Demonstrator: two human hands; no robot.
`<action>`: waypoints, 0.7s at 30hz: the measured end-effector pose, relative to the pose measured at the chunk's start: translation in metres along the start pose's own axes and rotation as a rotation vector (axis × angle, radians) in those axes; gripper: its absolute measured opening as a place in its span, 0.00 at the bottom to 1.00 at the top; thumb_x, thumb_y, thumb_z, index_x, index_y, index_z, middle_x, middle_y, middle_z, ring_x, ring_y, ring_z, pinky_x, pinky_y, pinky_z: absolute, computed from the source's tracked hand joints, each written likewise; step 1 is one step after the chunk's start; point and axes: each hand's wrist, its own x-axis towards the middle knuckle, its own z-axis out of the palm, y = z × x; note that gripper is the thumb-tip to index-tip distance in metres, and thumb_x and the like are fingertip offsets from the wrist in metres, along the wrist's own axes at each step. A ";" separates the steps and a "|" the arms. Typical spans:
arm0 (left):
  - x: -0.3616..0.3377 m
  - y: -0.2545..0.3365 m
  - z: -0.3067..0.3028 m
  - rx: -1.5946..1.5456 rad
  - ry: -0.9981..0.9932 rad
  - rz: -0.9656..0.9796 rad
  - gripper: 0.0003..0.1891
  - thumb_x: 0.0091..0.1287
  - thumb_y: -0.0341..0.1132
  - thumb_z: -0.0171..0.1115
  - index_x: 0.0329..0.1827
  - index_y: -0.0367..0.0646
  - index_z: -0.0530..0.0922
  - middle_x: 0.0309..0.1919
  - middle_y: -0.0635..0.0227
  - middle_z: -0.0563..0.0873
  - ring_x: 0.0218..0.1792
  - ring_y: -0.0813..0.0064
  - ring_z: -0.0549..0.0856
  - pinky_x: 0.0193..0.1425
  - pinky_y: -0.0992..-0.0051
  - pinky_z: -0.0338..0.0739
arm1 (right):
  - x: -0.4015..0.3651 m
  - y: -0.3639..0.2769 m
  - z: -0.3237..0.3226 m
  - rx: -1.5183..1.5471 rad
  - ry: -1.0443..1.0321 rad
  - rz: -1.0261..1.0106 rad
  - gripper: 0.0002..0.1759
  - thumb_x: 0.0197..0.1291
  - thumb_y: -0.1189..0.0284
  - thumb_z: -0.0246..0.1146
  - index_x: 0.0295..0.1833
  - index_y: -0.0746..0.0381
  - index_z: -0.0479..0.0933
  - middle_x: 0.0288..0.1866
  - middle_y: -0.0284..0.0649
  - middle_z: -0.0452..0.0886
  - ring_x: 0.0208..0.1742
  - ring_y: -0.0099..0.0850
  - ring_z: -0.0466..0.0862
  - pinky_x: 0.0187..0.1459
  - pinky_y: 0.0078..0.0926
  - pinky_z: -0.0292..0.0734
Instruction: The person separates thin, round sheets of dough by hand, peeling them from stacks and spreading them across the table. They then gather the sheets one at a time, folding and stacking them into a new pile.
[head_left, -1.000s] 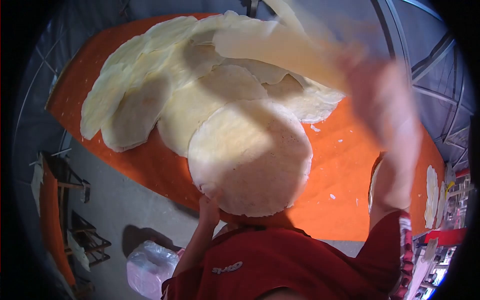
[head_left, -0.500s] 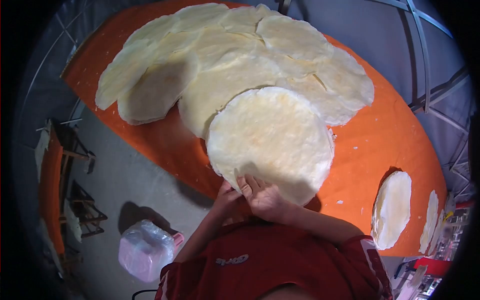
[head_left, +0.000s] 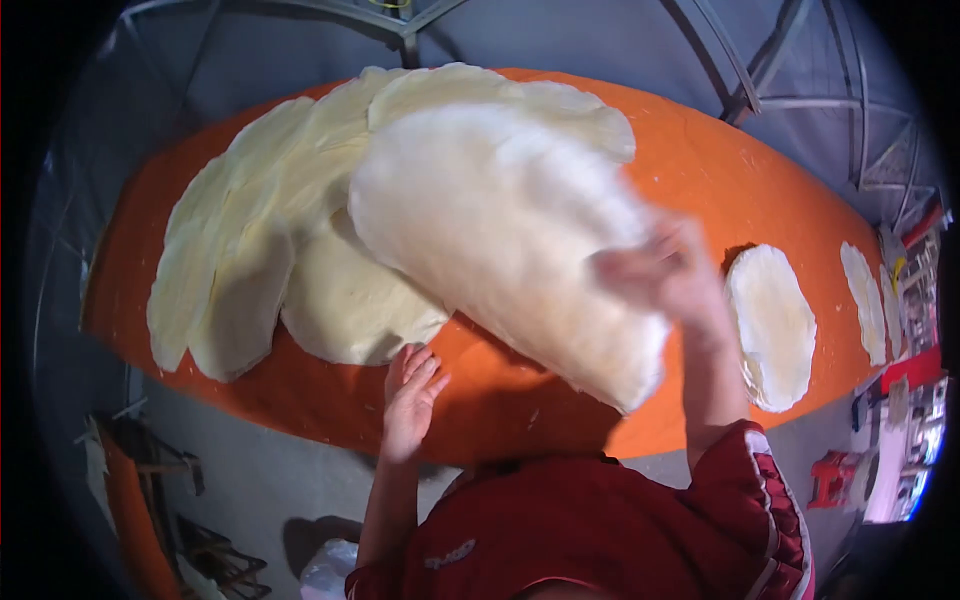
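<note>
A large pale round flatbread (head_left: 490, 210) is bent over and blurred, partly raised above the orange table. At its right side is my right hand (head_left: 665, 265), smeared by motion, its fingers closed on the sheet near the edge. My left hand (head_left: 410, 395) is apart from that sheet, palm up with fingers spread, by the front edge of the table. Its fingertips are close to the rim of another flatbread (head_left: 360, 300) lying flat. More thin sheets (head_left: 230, 240) overlap one another across the left and back of the table.
The orange table (head_left: 700, 150) has curved edges in this view. On its right lie a small stack of flatbreads (head_left: 772, 325) and further sheets (head_left: 862, 300). A plastic-wrapped item (head_left: 330, 570) stands on the floor at lower left. A red stool (head_left: 835, 478) is at right.
The round flatbread has swung up, away from me, and bent over. My right hand moved right and forward with it. My left hand came off its edge and opened; the camera view has turned.
</note>
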 end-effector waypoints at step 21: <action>0.049 -0.048 0.078 1.023 0.165 0.344 0.26 0.49 0.30 0.59 0.53 0.29 0.65 0.48 0.53 0.72 0.46 0.61 0.74 0.49 0.67 0.70 | -0.089 0.158 -0.090 -0.120 0.557 0.315 0.09 0.40 0.75 0.57 0.30 0.68 0.74 0.22 0.48 0.76 0.23 0.31 0.76 0.28 0.27 0.71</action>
